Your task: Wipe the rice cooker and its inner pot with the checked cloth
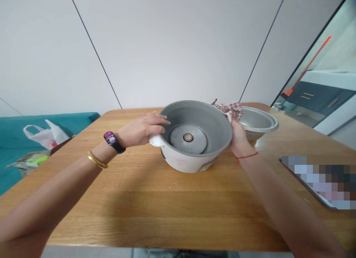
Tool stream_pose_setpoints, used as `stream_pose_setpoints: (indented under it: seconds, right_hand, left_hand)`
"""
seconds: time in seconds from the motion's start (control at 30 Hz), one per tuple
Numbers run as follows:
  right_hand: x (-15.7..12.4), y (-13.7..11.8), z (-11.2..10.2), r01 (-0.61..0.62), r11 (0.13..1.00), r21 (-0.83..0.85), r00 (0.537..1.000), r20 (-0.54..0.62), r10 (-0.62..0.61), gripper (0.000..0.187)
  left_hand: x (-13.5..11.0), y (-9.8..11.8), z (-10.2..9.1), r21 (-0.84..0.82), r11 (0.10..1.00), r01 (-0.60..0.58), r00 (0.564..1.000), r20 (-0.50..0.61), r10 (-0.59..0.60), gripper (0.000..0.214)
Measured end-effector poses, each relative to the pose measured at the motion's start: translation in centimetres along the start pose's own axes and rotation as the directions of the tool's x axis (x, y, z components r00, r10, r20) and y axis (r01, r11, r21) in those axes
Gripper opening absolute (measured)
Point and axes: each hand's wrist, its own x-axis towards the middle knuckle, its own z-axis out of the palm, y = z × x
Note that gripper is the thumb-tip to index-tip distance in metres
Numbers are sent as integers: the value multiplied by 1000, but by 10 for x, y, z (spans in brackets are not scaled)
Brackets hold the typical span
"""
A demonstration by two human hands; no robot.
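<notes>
A white rice cooker body (191, 159) with a grey inside and a round heating plate (188, 138) stands tilted toward me on the wooden table (144, 206). My left hand (140, 130) grips its left rim and handle, fingers wrapped over the edge. My right hand (239, 139) holds the right rim, closed round it. A patterned cloth (232, 109) lies at the cooker's far right edge, just above my right hand. Whether the hand also holds the cloth I cannot tell.
A metal inner pot (258, 120) sits behind the cooker at the right. A flat blurred device (319, 183) lies near the table's right edge. A teal sofa (16, 146) with a plastic bag (44, 135) stands at the left, beyond the table.
</notes>
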Motion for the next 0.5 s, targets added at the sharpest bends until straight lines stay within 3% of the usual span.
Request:
stream_pose_setpoints:
  seconds: [0.1,0.23,0.37,0.5]
  right_hand:
    - [-13,11,10,66,995,72,997,-52,-62,43]
    - [-18,29,26,232,968,95,968,-121,-221,40]
    - [-8,44,35,303,953,-23,942,-146,-304,40]
    - [7,47,37,301,928,-220,921,-187,-343,38]
  left_hand:
    - [-3,-37,2,-26,990,137,990,-1,-138,34]
    - [-7,-77,18,-41,946,323,946,46,-321,41]
    - [-10,-106,38,-29,911,412,911,51,-410,47]
    - [-5,-119,53,-25,894,447,894,20,-447,55]
